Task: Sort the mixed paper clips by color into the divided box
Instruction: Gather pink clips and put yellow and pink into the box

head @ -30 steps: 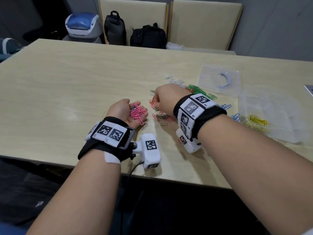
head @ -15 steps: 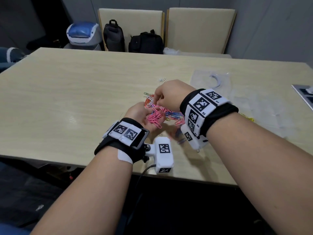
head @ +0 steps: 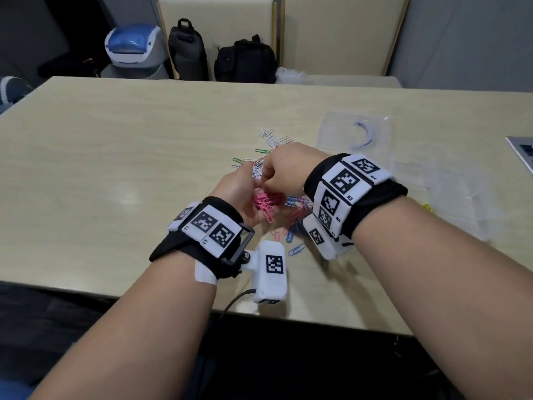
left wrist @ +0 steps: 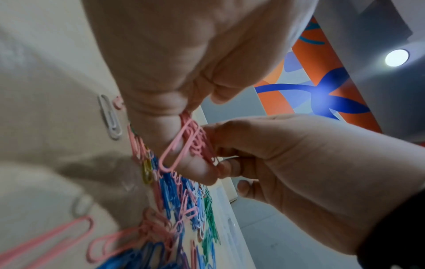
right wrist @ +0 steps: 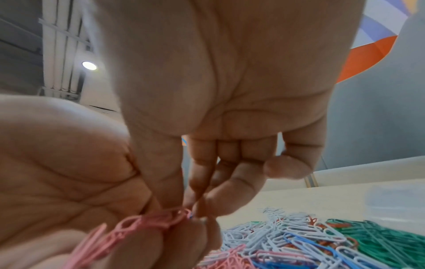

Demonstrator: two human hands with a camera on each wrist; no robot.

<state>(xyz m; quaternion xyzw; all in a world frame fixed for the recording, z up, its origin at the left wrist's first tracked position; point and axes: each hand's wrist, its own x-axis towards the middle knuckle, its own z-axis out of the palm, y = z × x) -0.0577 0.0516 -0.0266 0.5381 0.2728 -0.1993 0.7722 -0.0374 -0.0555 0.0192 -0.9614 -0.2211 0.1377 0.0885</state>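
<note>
Overhead, pale wood table [head: 121, 145], both hands' fingers [left wrist: 197, 163] clamped on pink clips [head: 264, 202], chairs [head: 343, 33] beyond.

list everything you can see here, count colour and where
pink paper clips: a bunch, pink, held in the left palm
mixed paper clips: many, white, blue, green, orange, pink, loose on the table beyond the hands
table: one, light wood
divided box: one, clear, on the table at right, blurred
clear lid: one, transparent, far right of the clip pile
bags: two, black, behind the table by the chairs
chairs: two, beige, far side
bin: one, white and blue, far left
left hand: cupped around the pink clips
right hand: fingertips pinching at the pink bunch
</note>
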